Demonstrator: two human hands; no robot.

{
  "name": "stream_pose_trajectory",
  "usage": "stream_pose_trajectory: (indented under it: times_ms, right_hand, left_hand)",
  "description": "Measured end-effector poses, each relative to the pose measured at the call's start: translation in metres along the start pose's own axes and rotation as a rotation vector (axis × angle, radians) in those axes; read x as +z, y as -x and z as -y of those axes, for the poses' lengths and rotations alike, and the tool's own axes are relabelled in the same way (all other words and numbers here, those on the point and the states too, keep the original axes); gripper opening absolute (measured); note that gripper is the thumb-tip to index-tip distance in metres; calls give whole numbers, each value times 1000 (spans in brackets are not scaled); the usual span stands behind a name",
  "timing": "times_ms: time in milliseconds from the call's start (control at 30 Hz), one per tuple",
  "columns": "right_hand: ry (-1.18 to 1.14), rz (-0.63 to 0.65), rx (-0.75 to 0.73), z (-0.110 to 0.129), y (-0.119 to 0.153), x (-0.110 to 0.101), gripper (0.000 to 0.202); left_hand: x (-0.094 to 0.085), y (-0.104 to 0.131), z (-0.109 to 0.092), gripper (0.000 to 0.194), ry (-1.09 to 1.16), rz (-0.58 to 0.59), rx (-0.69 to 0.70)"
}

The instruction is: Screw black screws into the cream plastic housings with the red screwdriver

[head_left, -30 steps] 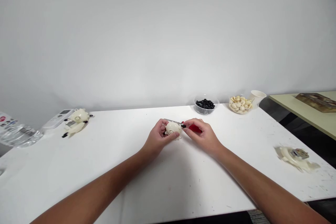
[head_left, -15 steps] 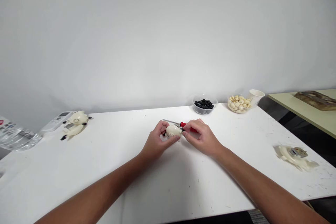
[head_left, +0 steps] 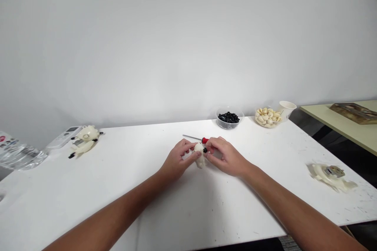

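Between finger and thumb of my left hand [head_left: 179, 159] is a small cream plastic toy body [head_left: 200, 160], closed around its upper part. A small black piece [head_left: 205, 150] sticks out from its right side. My right hand [head_left: 226, 157] pinches at that black piece with thumb and forefinger, the other fingers curled. Just behind both hands lies a screwdriver [head_left: 192, 137] with a red handle, which my right hand partly covers.
Clear tubs of black pieces [head_left: 229, 117] and cream pieces [head_left: 268, 117] stand at the back right, beside a white cup [head_left: 286, 109]. Left are another cream toy [head_left: 88, 133], a white remote [head_left: 63, 137] and a bottle [head_left: 22, 155]. A cream shell [head_left: 331, 176] lies right.
The toy body has been turned in my hands, so its end now points down towards me and the black piece faces right. Both hands stay in nearly the same place.
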State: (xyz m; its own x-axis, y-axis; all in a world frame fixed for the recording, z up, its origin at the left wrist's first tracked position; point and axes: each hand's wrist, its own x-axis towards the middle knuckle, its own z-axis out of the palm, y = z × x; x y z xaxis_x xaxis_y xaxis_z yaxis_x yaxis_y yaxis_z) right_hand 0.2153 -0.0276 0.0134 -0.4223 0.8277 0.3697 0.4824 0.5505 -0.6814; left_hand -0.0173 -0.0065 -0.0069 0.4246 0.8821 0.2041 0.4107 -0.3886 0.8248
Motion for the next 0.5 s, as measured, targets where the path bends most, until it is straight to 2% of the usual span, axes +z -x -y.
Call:
stream_pose_trajectory:
  times_ms: [133, 233, 367, 500]
  right_hand:
    - [2, 47, -28, 3, 0, -1, 15]
    - [26, 46, -64, 3, -1, 0, 16]
    - [83, 18, -97, 1, -2, 2, 14]
    - [103, -50, -93, 1, -2, 4, 12]
  left_hand:
    - [0, 0, 1, 40, 19, 21, 37]
    - [0, 1, 2, 39, -5, -16, 72]
    - [1, 3, -1, 28, -5, -117, 186]
    - [0, 6, -7, 13, 18, -134, 247]
